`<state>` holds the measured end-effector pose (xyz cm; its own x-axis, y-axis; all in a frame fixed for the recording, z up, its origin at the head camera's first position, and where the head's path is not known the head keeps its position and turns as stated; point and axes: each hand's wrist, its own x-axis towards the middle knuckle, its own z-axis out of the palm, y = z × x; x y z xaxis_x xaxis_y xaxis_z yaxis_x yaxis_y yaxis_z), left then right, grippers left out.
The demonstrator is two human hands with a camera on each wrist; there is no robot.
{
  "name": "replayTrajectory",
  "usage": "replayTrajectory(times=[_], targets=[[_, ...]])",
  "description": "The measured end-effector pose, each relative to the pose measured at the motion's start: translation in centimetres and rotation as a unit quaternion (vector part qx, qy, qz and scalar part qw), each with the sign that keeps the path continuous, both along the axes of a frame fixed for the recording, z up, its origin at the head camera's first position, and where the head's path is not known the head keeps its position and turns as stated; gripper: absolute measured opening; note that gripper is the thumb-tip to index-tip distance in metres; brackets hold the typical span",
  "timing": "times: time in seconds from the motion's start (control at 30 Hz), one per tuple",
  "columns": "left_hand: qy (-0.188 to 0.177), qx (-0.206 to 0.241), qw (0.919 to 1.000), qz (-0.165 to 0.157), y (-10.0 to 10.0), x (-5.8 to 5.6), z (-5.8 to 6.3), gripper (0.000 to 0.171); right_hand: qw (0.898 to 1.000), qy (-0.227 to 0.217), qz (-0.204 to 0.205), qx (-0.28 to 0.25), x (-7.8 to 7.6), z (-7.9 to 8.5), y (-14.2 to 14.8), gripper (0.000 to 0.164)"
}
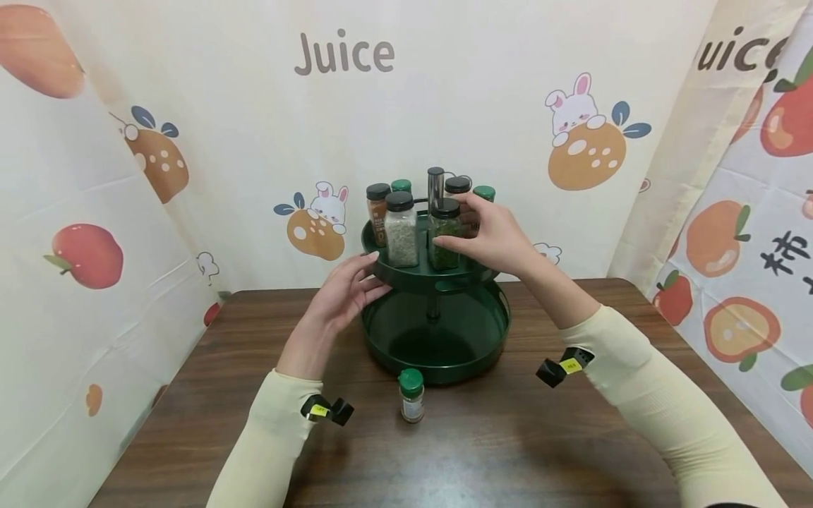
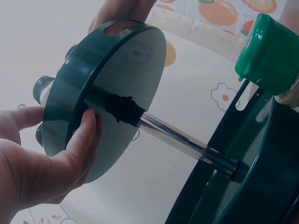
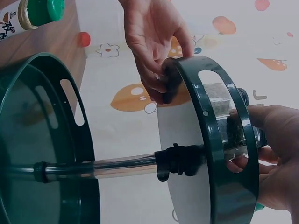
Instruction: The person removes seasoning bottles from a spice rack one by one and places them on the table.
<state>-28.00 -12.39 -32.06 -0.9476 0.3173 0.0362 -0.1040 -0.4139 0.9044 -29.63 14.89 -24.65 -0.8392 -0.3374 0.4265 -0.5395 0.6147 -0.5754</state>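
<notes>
My left hand point(image 1: 346, 293) grips the rim of the upper tray point(image 1: 406, 279) of a dark green two-tier rack, thumb on the outer rim and fingers beneath. With my right hand point(image 1: 492, 233) I hold a square glass jar of dark green herbs point(image 1: 444, 243) under its black lid, thumb at the front and fingers behind; it stands at the upper tray's front. Left of it is a jar of pale grains point(image 1: 401, 236). In the left wrist view a chrome post point(image 2: 182, 137) joins the upper tray to the lower tray point(image 2: 280, 154).
Behind those jars stand a brown spice jar point(image 1: 377, 212) and several other lidded bottles around the central post point(image 1: 435, 185). A small green-capped shaker point(image 1: 411, 398) stands on the wooden table point(image 1: 495, 451) before the lower tray. A printed curtain point(image 1: 254, 141) hangs behind.
</notes>
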Motion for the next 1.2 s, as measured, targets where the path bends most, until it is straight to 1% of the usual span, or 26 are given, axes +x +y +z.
replayTrajectory(times=[0.2,0.53,0.67,0.83,1.0,1.2], targets=[[-0.003,0.005,1.0000,0.001,0.0,-0.1,-0.1,0.060,1.000,-0.009,0.004,-0.002,-0.3,0.1,-0.1,0.078],[-0.005,0.010,0.9999,0.000,0.1,0.0,-0.1,0.058,1.000,-0.022,0.000,-0.002,-0.4,0.0,0.0,0.079],[-0.002,0.008,1.0000,0.001,0.1,0.0,-0.1,0.059,1.000,-0.016,-0.001,-0.006,-0.3,0.1,0.0,0.079],[-0.004,0.009,0.9999,0.005,0.1,0.1,0.0,0.058,1.000,-0.006,0.007,-0.016,-0.1,0.2,0.0,0.075],[-0.005,0.006,1.0000,0.004,0.2,0.1,0.1,0.061,1.000,0.006,0.005,-0.027,0.4,0.6,0.1,0.073],[-0.005,0.007,1.0000,0.004,0.2,-0.1,0.0,0.062,0.999,0.022,0.009,-0.044,1.1,1.3,0.1,0.071]])
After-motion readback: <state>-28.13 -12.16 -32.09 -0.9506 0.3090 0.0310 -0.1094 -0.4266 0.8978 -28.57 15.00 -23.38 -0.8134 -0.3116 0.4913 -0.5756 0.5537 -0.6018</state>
